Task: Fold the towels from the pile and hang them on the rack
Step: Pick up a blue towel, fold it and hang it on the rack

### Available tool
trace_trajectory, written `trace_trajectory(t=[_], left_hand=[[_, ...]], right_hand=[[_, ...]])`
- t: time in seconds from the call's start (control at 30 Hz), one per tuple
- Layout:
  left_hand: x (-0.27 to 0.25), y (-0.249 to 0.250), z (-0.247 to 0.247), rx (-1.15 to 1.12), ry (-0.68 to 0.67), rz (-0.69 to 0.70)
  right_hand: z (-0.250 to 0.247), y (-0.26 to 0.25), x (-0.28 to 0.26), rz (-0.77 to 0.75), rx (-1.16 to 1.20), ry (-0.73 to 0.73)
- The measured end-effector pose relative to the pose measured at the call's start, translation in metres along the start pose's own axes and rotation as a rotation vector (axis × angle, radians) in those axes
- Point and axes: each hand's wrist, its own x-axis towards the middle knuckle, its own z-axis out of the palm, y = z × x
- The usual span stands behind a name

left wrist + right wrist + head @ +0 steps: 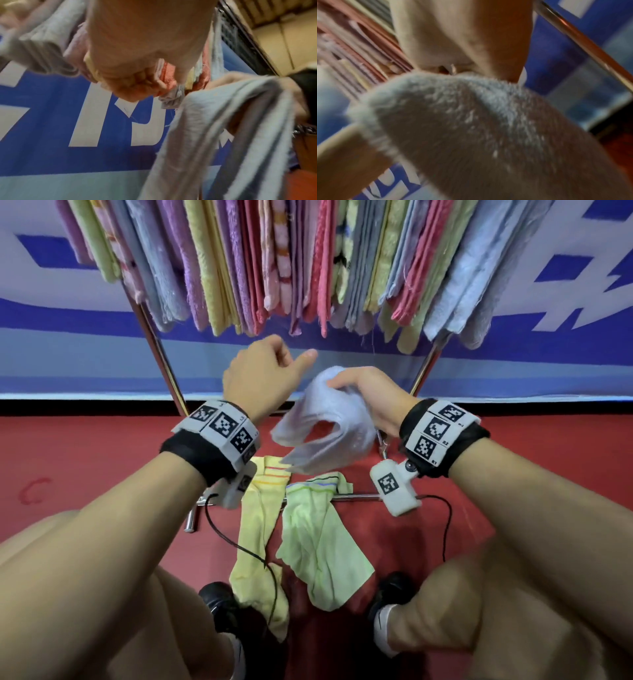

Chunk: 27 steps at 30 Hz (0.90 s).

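My right hand [359, 392] grips a pale lavender towel [325, 422] in mid-air, bunched and drooping below the rack. That towel [488, 128] fills the right wrist view, and it hangs at the right of the left wrist view as the towel [214, 135]. My left hand [263, 371] is just left of the towel, fingers curled into a loose fist with the thumb out, holding nothing; the left wrist view shows its curled fingers [137, 83] empty. Two towels lie on the floor: a yellow one [257, 542] and a light green one [318, 546]. The rack [164, 361] above holds several hung towels [274, 261].
Red floor [85, 460] spreads around the rack's metal base bar [356, 496]. A blue and white banner [68, 354] stands behind the rack. My knees and black shoes [219, 601] frame the floor towels. Wrist camera cables hang over them.
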Motion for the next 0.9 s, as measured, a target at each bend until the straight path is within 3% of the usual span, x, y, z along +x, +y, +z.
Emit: trace_trajectory(t=[0.07,0.13,0.2,0.3,0.37,0.53,0.7,0.9], left_hand=[[0.000,0.015,0.001,-0.236,-0.227,0.186],[0.000,0.039,0.005,-0.495,-0.489,0.200],[0.005,0.067,0.006,-0.596,-0.583,0.149],[0.013,0.110,-0.007,-0.554,-0.692,0.084],[0.016,0.138,-0.023,-0.554,-0.728,0.117],[0.023,0.225,-0.065,-0.669,-0.662,0.230],[0.046,0.322,-0.109,-0.641,-0.343,0.361],[0.107,0.406,-0.135,-0.428,-0.031,0.337]], right_hand=[[-0.011,-0.022,-0.013,-0.045,-0.231,-0.123],[-0.025,-0.047,-0.027,-0.062,-0.374,-0.181],[-0.043,-0.075,-0.040,-0.092,-0.443,-0.154],[-0.077,-0.120,-0.063,-0.141,-0.546,-0.099],[-0.101,-0.149,-0.083,-0.154,-0.590,-0.069],[-0.155,-0.219,-0.120,-0.253,-0.552,0.013],[-0.188,-0.277,-0.144,-0.358,-0.361,0.133],[-0.234,-0.344,-0.127,-0.583,-0.224,0.405]])
